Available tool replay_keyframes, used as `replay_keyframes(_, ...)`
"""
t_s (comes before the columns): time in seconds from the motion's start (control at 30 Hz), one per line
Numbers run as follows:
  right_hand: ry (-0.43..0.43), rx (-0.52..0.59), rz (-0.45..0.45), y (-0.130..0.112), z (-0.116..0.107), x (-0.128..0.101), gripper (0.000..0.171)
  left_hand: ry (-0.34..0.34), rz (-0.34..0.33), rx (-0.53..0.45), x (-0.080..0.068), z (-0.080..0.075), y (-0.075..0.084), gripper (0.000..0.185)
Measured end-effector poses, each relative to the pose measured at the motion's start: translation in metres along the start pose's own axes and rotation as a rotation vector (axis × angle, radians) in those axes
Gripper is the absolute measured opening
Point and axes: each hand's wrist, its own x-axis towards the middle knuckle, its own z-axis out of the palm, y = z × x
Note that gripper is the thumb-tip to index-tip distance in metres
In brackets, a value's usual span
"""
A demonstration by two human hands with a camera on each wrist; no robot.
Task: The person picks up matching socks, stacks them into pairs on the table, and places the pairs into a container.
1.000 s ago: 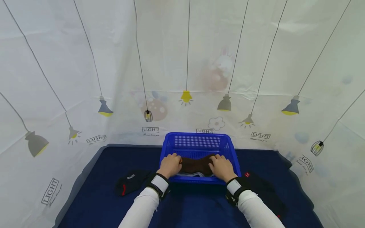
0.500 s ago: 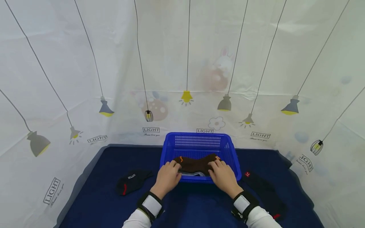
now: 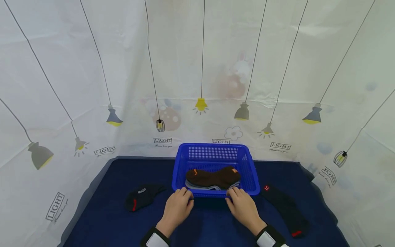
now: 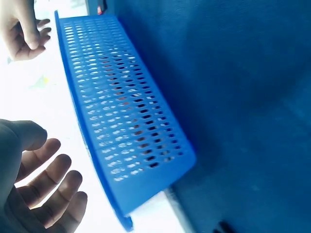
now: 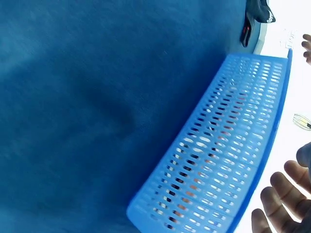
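In the head view my left hand (image 3: 178, 207) hovers by the front rim of a blue perforated plastic basket (image 3: 213, 151), near its left corner. My right hand (image 3: 244, 207) is at the same rim, farther right. Both wrist views show loosely bent fingers with nothing in them: the left hand (image 4: 46, 187) and the right hand (image 5: 289, 199) stand apart from the basket wall. Inside the basket, brown socks (image 3: 213, 177) with orange marks lie crosswise on top of light grey socks (image 3: 202, 187). How many pairs are stacked cannot be told.
On the dark blue cloth (image 3: 210, 226) lie a black sock (image 3: 144, 198) with a red stripe, left of the basket, and a longer black sock (image 3: 287, 211) at its right. A white curtain (image 3: 197, 61) printed with lamps hangs directly behind the basket.
Both hands have let go of the brown socks and drawn back toward the body, from inside the basket to its front rim. The socks stay lying in the basket.
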Motion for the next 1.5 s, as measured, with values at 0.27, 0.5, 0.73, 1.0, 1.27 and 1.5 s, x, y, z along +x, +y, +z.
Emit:
replay_keyframes(0.27,-0.039,0.009,0.018,-0.002,0.006,-0.022,0.025,-0.073,-0.1,-0.017,-0.029,0.006,0.001,0.022)
replay_keyframes(0.5,-0.107,0.006,0.065,-0.003,0.012,-0.035,0.02,-0.137,-0.18,-0.016,-0.05,0.013,-0.006,0.017)
replay_keyframes(0.73,-0.251,0.026,0.152,-0.007,0.015,-0.045,0.017,-0.094,-0.222,0.041,-0.069,0.02,-0.026,0.02)
replay_keyframes(1.0,-0.315,0.047,0.174,-0.01,0.017,-0.054,0.019,-0.085,-0.304,0.136,-0.078,0.02,-0.059,0.026)
replay_keyframes(1.27,-0.28,0.046,0.133,-0.008,0.017,-0.059,0.023,-0.087,-0.345,0.152,-0.08,0.015,-0.081,0.037)
replay_keyframes(1.5,-0.373,0.068,0.137,-0.008,0.018,-0.061,0.025,-0.119,-0.399,0.182,-0.077,0.009,-0.1,0.049)
